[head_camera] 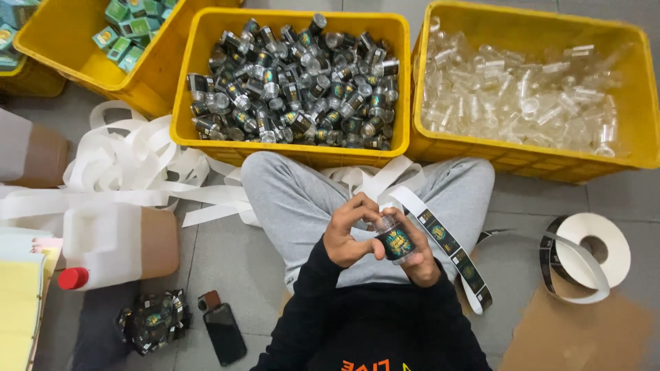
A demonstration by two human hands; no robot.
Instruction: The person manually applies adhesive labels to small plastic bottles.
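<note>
Both hands are gripping one small clear jar (394,237) over the lap, the left hand (349,237) pinching its side, the right hand (416,254) cupping it from below while a dark label is going on. The middle crate (289,148) is holding many labelled jars and the right crate (529,154) many bare ones, so I am judging the work partway. The jar's long axis is tilting, its mouth pointing up-left, away from the person

both hands (378,240) around a labelled jar (394,240), label strip (450,251) alongside
</note>
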